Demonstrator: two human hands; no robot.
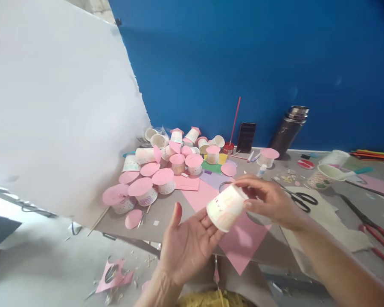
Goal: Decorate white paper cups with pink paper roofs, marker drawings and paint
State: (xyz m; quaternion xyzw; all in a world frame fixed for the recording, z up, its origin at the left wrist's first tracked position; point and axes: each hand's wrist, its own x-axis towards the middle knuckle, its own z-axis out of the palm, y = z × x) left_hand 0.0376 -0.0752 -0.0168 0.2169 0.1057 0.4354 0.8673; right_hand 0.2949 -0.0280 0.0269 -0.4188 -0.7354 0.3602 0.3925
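A white paper cup [226, 208] with small dark marks is tilted in front of me, its wide rim toward the lower left. My right hand [269, 200] pinches its narrow base between thumb and fingers. Palm up, my left hand [192, 238] lies open with its fingers stretched out under the cup's rim, the thumb apart. Beneath the cup, pink paper [243, 245] reaches over the table's front edge. To the left stand several decorated cups with pink paper discs [141, 186] on them.
Black-handled scissors [302, 200] and red-handled scissors [379, 236] lie at the right. A dark bottle [286, 132] and a phone [246, 137] stand by the blue wall. A patterned cup [323, 177] holds a teal-handled tool. Cut pink paper scraps [115, 275] litter the floor.
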